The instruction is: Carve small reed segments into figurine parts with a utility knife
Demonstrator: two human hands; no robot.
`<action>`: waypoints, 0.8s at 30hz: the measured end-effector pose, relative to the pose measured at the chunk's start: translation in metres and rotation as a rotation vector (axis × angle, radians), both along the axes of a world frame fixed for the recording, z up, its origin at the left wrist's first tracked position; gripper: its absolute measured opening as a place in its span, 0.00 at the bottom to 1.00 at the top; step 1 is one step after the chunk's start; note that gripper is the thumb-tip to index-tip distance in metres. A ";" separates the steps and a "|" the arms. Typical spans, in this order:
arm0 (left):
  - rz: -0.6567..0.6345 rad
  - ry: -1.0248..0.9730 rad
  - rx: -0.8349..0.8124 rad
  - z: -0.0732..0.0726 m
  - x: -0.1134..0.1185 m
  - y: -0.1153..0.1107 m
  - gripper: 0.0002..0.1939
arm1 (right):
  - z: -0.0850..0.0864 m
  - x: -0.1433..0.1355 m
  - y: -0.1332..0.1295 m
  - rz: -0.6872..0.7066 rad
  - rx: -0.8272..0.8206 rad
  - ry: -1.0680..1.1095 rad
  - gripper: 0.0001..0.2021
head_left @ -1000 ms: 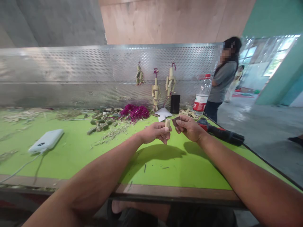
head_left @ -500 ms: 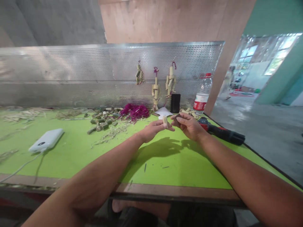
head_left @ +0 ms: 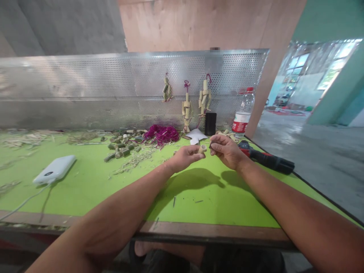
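Note:
My left hand (head_left: pixel 184 158) pinches a short pale bamboo tube (head_left: pixel 202 149) between thumb and fingers, its hollow end tipped up and toward the right. A small gap to the right of it, my right hand (head_left: pixel 225 150) is closed on a small dark brown piece (head_left: pixel 211 145) that looks like folded sandpaper, mostly covered by the fingers. Both hands are held above the green tabletop (head_left: pixel 199 212), where they cast shadows. White paper (head_left: pixel 196 135) lies just behind the bamboo tube.
Cut bamboo pieces (head_left: pixel 121 148) and purple string (head_left: pixel 162 134) lie left of the hands. Bamboo figures (head_left: pixel 186 108) hang at the perforated metal panel (head_left: pixel 99 87). A black-and-red power tool (head_left: pixel 270 161), a plastic bottle (head_left: pixel 242 117) and a white power bank (head_left: pixel 55 168) are on the table.
The bamboo tube has turned from upright to tilted, its open end now showing. My right hand's fingers have drawn back a little from it, and the dark piece shows less.

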State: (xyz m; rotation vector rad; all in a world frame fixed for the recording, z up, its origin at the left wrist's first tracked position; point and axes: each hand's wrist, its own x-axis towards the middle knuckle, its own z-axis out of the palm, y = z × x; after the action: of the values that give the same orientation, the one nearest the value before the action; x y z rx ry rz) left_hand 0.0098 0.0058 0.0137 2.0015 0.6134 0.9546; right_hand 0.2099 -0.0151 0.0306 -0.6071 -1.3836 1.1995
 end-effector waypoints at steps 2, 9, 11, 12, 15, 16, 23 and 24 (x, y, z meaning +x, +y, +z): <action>0.045 0.060 0.046 0.001 -0.001 -0.002 0.14 | -0.001 0.000 0.000 0.018 0.028 -0.024 0.13; 0.272 0.110 0.203 0.005 -0.004 -0.001 0.20 | -0.009 0.006 0.014 -0.216 0.127 -0.222 0.11; 0.303 0.057 0.261 0.006 -0.004 -0.001 0.19 | -0.010 0.010 0.016 -0.258 0.113 -0.215 0.11; 0.306 0.038 0.291 0.006 -0.004 0.000 0.18 | -0.010 0.011 0.017 -0.251 0.106 -0.203 0.11; 0.296 0.011 0.352 0.004 -0.003 0.000 0.13 | -0.010 0.010 0.016 -0.192 0.090 -0.178 0.12; 0.293 0.013 0.366 0.004 -0.002 0.000 0.11 | -0.010 0.008 0.015 -0.175 0.089 -0.183 0.12; 0.337 -0.009 0.537 0.004 0.002 -0.001 0.06 | -0.016 0.003 0.014 -0.088 0.052 -0.365 0.20; 0.341 -0.010 0.570 0.004 0.003 -0.001 0.06 | -0.017 0.003 0.013 -0.091 0.060 -0.415 0.20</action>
State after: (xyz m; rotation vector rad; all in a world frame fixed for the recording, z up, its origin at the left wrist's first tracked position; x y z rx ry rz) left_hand 0.0124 0.0052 0.0173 2.4284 0.7536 1.4726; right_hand 0.2124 -0.0018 0.0137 -0.9023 -1.7103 0.9894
